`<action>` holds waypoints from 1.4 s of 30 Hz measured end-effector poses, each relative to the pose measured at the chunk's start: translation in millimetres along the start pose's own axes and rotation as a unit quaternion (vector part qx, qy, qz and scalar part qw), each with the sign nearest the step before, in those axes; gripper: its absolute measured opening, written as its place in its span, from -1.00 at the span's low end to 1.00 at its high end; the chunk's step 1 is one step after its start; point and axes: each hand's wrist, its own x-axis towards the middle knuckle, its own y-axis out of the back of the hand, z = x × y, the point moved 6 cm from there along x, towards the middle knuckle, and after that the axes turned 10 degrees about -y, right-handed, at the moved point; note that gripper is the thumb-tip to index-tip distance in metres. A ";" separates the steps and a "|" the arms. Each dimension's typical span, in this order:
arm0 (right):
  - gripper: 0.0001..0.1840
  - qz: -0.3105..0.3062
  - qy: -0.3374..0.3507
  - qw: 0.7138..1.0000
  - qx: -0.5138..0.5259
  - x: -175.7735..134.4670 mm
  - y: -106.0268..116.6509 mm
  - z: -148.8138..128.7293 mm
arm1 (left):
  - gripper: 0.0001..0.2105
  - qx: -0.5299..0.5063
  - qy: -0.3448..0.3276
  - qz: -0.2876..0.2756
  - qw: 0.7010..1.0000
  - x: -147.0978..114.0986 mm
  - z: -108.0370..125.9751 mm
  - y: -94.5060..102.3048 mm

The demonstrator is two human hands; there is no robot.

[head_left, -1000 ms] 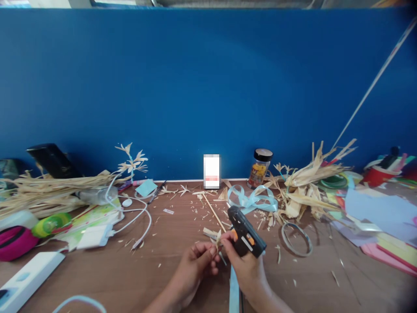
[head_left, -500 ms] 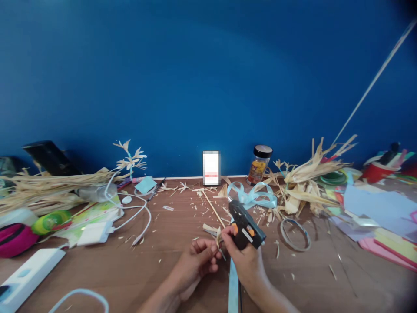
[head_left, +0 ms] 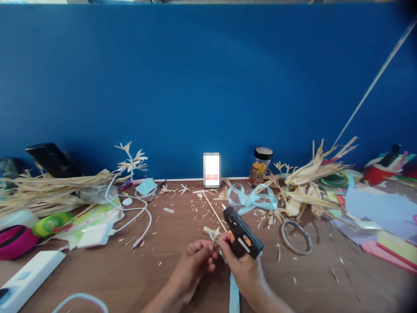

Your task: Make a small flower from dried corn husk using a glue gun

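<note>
My right hand (head_left: pixel 246 267) is wrapped round a black glue gun (head_left: pixel 243 232) whose nozzle points up and to the left. Its thumb and a finger also reach over to a small pale dried-husk flower (head_left: pixel 215 236). Pinched on that flower's base are the fingertips of my left hand (head_left: pixel 198 261), close against the right thumb. A thin wooden stick (head_left: pixel 214 211) lies on the table just behind the flower. Below the glue gun a light blue ribbon (head_left: pixel 233 293) runs down towards me. The exact grip point on the flower is partly covered by fingers.
Husk scraps litter the brown table (head_left: pixel 176 274). Looped blue ribbon (head_left: pixel 252 198), a jar (head_left: pixel 259 166), a tape ring (head_left: pixel 296 238) and a husk bundle (head_left: pixel 302 187) lie right. Left are a power strip (head_left: pixel 34 278), white cable (head_left: pixel 148 217), more husks (head_left: pixel 58 187) and a finished flower stem (head_left: pixel 131 163).
The glue gun has tipped slightly left and down, its nozzle now showing. The flower has turned a little in my fingers, and the view has tilted up slightly.
</note>
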 end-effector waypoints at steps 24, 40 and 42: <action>-0.88 0.026 0.005 1.000 -0.009 0.2 8.2 1.1 | -0.84 -0.021 -0.041 0.007 0.999 -0.4 5.1 -2.4; -0.77 0.010 0.001 1.000 -0.012 1.3 5.1 -4.1 | -0.87 -0.080 0.013 0.010 0.997 -2.6 -1.8 -2.4; -0.76 -0.013 -0.006 1.000 -0.004 0.5 2.0 -4.4 | -0.86 -0.094 0.015 0.021 0.995 -2.6 -0.9 -2.8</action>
